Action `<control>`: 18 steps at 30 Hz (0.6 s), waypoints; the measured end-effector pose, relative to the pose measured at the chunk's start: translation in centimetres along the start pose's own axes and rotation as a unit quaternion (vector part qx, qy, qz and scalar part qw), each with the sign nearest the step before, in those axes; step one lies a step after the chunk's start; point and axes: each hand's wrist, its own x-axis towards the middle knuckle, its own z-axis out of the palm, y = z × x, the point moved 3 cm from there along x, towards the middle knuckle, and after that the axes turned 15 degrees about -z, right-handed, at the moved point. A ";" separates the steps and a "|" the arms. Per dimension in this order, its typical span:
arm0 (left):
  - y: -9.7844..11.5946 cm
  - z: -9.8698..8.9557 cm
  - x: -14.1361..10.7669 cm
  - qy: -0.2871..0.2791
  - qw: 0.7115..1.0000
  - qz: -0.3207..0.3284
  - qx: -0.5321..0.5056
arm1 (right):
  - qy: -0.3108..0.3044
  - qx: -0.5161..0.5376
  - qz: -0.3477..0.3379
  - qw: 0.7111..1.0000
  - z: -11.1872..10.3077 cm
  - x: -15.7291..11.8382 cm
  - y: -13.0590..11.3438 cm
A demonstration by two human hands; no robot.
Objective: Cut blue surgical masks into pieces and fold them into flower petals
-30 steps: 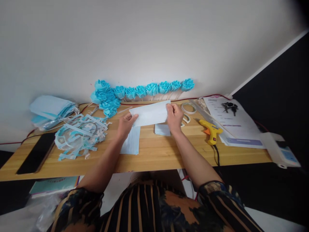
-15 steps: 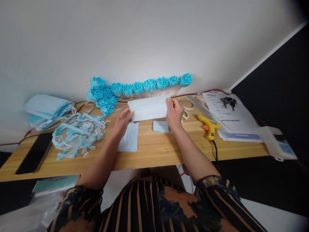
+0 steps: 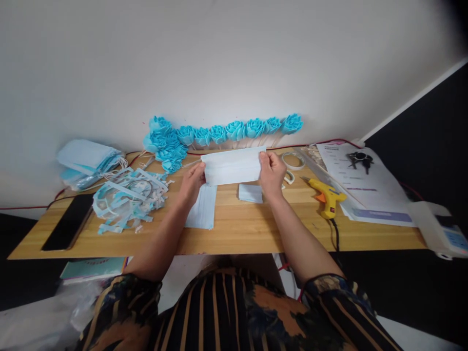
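Observation:
Stretched between my two hands is a pale rectangular face mask (image 3: pixel 233 166) with no ear loops showing, held up above the wooden table. My left hand (image 3: pixel 192 183) pinches its left edge, thumb in front. At the right edge, my right hand (image 3: pixel 272 173) grips it with thumb and curled fingers. Another pale blue mask sheet (image 3: pixel 202 208) lies flat on the table under my left hand, partly covered by it. A small light blue folded piece (image 3: pixel 250 193) rests left of my right wrist.
Blue flowers (image 3: pixel 218 134) line the wall. At left are stacked masks (image 3: pixel 87 158), cut strips (image 3: pixel 124 200) and a phone (image 3: pixel 69 222). At right lie a tape roll (image 3: pixel 293 155), a yellow glue gun (image 3: pixel 326 195) with its cord, papers (image 3: pixel 365 200) and keys (image 3: pixel 360 160).
The whole view has shifted, so the table and things sit further right in the picture. Both hands still hold the face mask, at nearly the same tilt.

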 end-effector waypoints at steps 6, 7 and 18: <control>-0.4 -0.9 0.5 0.040 0.999 0.020 0.011 | -0.004 0.009 0.002 1.000 0.1 0.0 -0.3; -0.4 -0.9 0.5 0.038 0.999 0.021 0.004 | -0.004 0.012 0.005 1.000 0.1 0.0 -0.3; 0.4 -0.8 0.3 0.053 0.998 0.030 -0.025 | -0.018 0.017 0.015 1.000 0.3 -0.1 -0.4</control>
